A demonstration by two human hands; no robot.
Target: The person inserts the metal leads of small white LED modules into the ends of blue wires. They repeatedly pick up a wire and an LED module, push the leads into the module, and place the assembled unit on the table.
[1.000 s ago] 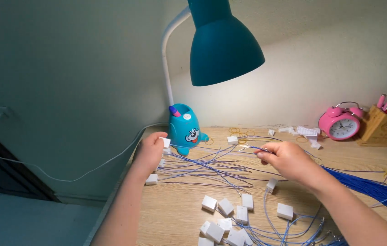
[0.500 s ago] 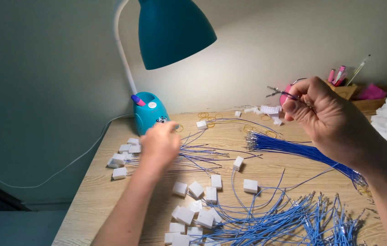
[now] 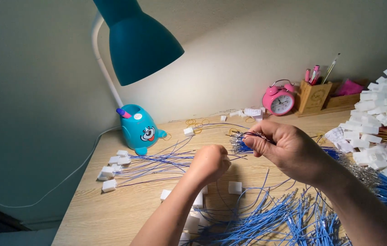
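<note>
My right hand (image 3: 293,150) is raised above the wooden desk (image 3: 120,214) and pinches a bundle of blue wires (image 3: 241,142) with metal tips near its end. The bundle trails off to the right behind my wrist. My left hand (image 3: 209,161) hovers just left of it, fingers curled into a fist; what is inside is hidden. Below both hands lie loose white connector blocks (image 3: 235,187) and a spread of blue wires (image 3: 289,218).
A teal desk lamp (image 3: 143,41) rises from a blue bear-faced base (image 3: 141,130) at the back left. Finished wires with white connectors (image 3: 111,166) lie at the left. At the right sits a heap of white connectors (image 3: 384,114). A pink alarm clock (image 3: 279,101) and a wooden pen holder (image 3: 314,95) stand by the wall.
My left hand has come back from the connectors at the left toward the middle. My right hand has lowered with the wire bundle, closer to the left hand. The view has shifted right.
</note>
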